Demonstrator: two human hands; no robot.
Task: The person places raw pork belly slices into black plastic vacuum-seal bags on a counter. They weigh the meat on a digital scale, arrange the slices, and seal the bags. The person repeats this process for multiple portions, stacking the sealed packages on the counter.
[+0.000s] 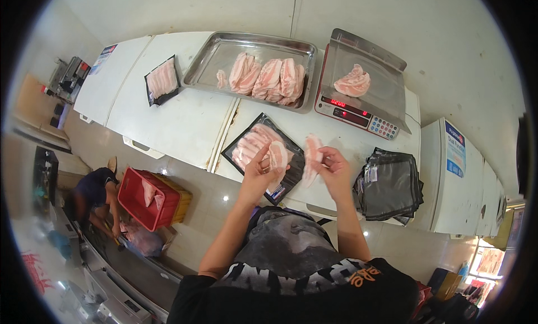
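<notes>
My left hand (260,171) is closed around a slice of pork belly (277,157), held over a black packaging bag (295,181). More pork slices (250,145) lie in a row on that bag. A second pork belly strip (311,156) hangs from the pinched fingers of my right hand (333,170), just right of the bag. Behind my hands, a steel tray (210,55) carries several piles of sliced pork (266,76). A folded portion of pork (353,82) rests on the digital scale (390,86) at the back right.
A stack of black bags (388,186) lies right of my hands. At the left, a filled pork pack (162,81) sits on the white freezer lid (134,108). On the floor to the left, a person (101,192) bends beside a red crate (140,203) holding meat.
</notes>
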